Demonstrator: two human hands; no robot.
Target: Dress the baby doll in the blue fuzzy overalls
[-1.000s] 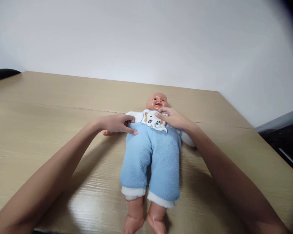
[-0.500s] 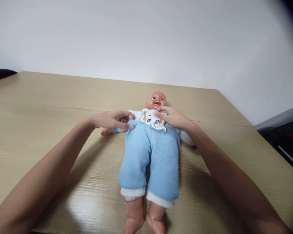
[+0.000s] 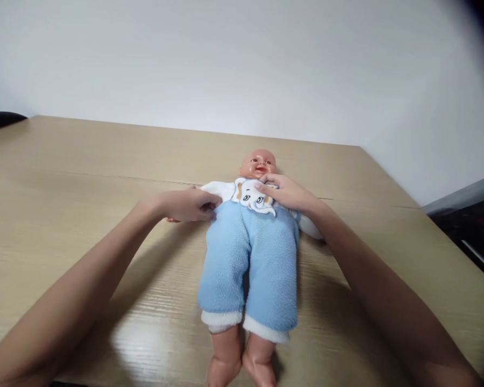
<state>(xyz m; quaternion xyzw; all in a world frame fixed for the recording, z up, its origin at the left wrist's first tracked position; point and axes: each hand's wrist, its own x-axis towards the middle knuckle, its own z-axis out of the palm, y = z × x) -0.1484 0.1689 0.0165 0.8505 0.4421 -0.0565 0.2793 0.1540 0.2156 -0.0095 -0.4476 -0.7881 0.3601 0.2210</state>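
A baby doll lies on its back on a light wooden table, head away from me and bare feet toward me. It wears a fleece suit with light blue legs, white sleeves and an elephant patch on the chest. My left hand is closed at the doll's left side, its fingers pinching the suit near the sleeve. Resting on the upper chest just under the chin, my right hand has curled fingers pressed on the suit beside the patch.
A white wall rises behind the table. A dark rounded object shows at the far left edge. Dark furniture stands beyond the table's right edge.
My left hand has curled tighter at the doll's side, and the doll's arm is now mostly hidden behind it. The right hand has barely moved.
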